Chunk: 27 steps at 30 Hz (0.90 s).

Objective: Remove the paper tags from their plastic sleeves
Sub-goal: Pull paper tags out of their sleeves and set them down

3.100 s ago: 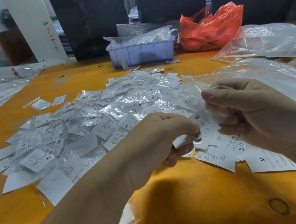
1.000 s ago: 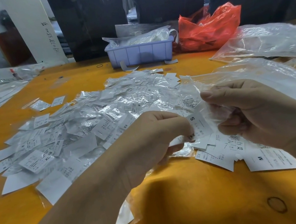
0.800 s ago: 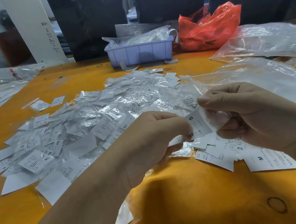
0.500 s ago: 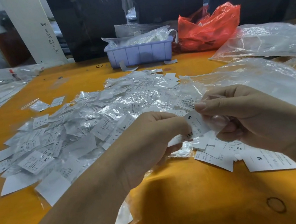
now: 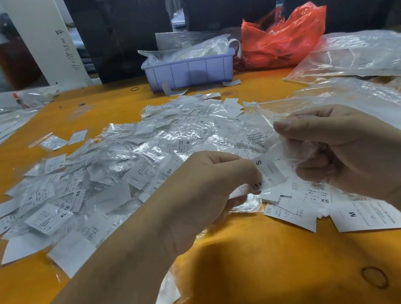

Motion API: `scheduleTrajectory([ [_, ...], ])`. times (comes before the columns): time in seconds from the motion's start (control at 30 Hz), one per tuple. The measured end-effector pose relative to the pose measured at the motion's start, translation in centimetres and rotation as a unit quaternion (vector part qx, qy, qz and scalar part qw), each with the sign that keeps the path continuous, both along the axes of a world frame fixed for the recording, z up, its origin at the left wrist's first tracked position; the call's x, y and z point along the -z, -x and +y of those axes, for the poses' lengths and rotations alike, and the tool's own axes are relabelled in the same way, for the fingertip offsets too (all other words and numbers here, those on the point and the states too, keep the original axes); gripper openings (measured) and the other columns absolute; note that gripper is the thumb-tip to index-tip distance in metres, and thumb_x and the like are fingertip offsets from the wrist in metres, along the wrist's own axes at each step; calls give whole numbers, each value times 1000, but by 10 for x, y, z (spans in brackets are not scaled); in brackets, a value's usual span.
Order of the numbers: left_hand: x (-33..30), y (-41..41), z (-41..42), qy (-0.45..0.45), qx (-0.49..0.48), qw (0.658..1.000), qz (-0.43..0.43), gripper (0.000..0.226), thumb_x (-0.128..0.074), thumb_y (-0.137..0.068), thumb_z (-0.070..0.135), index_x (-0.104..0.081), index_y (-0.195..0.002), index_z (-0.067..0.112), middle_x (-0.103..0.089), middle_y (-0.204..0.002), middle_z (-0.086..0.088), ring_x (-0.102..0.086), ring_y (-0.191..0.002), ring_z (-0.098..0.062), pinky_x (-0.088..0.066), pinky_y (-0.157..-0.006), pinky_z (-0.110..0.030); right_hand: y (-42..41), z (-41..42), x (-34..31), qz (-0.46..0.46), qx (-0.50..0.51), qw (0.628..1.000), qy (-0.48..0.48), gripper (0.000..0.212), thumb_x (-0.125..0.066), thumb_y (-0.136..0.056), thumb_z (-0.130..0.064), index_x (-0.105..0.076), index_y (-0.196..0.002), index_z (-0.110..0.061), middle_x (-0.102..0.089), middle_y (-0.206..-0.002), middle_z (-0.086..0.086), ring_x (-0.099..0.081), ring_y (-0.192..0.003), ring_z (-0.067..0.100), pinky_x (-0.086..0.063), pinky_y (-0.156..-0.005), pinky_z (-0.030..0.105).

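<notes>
The left hand (image 5: 208, 192) pinches a flat white paper tag (image 5: 268, 171); the right hand (image 5: 345, 153) grips its crinkled clear sleeve (image 5: 295, 148).

White "S" paper tag (image 5: 270, 171) half out of crumpled clear sleeve (image 5: 295, 149).

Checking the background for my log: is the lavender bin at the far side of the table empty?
No: the lavender bin holds crumpled clear plastic that rises above its rim.

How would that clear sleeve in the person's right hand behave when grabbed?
Probably floppy: the plastic sleeve crumples where the right hand grips it. Likely very light and slippery, since it looks thin and glossy.
</notes>
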<state>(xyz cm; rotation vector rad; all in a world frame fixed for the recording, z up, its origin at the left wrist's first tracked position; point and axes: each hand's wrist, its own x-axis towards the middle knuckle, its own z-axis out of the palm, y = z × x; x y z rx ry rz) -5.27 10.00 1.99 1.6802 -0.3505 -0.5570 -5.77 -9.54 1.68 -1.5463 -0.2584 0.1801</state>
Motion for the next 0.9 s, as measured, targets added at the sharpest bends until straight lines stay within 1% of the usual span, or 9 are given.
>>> scheduleTrajectory([
  [0.07,-2,1,0,7,14,1000,4,34,-57,-87,3,-59,-54,9,-57,-47,12,-49,-34,4,-34,-36,-5,0,-1,0,6,0,1000,-4,32,-67,-74,-30,-53,-47,-20,-30,-50,0,-20,-43,11,-19,-40,18],
  [0.13,-3,3,-1,8,28,1000,6,35,-54,-89,0,-59,-55,8,-55,-45,12,-49,-34,5,-34,-37,-4,-1,-1,1,10,3,1000,-5,32,-68,-72,-30,-52,-47,-19,-29,-50,1,-20,-43,11,-17,-40,19],
  [0.3,-4,4,-1,13,26,1000,3,33,-55,-88,1,-60,-56,9,-56,-46,11,-49,-35,5,-35,-37,-4,-1,1,2,18,0,1000,3,31,-69,-71,-30,-52,-47,-19,-31,-51,1,-18,-44,12,-15,-41,21],
  [0.43,-3,3,-1,16,11,1000,4,35,-56,-87,2,-63,-54,11,-58,-52,4,-45,-34,-2,-36,-37,-5,0,2,3,21,-15,999,23,30,-68,-72,-30,-56,-47,-19,-33,-50,1,-17,-45,13,-16,-41,21],
  [0.57,-2,2,-1,17,13,1000,2,31,-57,-87,1,-62,-56,8,-57,-49,7,-48,-34,2,-36,-37,-5,1,1,2,21,-16,999,27,29,-68,-71,-30,-56,-48,-17,-34,-50,1,-17,-45,13,-15,-42,23],
  [0.63,-3,3,-1,16,16,1000,2,24,-64,-81,4,-62,-57,8,-56,-50,6,-47,-34,1,-35,-37,-5,1,2,2,21,-10,999,24,29,-68,-71,-29,-56,-47,-17,-34,-49,1,-16,-46,14,-14,-42,24],
  [0.7,-2,3,-1,14,17,1000,2,20,-66,-78,7,-63,-59,8,-56,-52,4,-45,-34,0,-35,-38,-5,1,2,1,20,-8,999,24,29,-68,-71,-29,-56,-47,-17,-34,-50,1,-16,-46,14,-13,-43,24],
  [0.8,-2,3,0,17,17,1000,3,26,-57,-87,1,-61,-61,6,-57,-51,6,-46,-34,1,-34,-37,-5,1,0,0,18,-1,1000,23,30,-69,-70,-30,-54,-48,-16,-32,-51,1,-16,-46,14,-13,-43,25],
  [0.9,-3,3,-1,15,14,1000,4,30,-56,-87,1,-61,-58,7,-57,-51,7,-47,-35,2,-34,-37,-5,-1,-3,-1,16,9,999,28,33,-70,-68,-32,-50,-48,-16,-32,-49,-1,-16,-45,14,-13,-42,25],
])
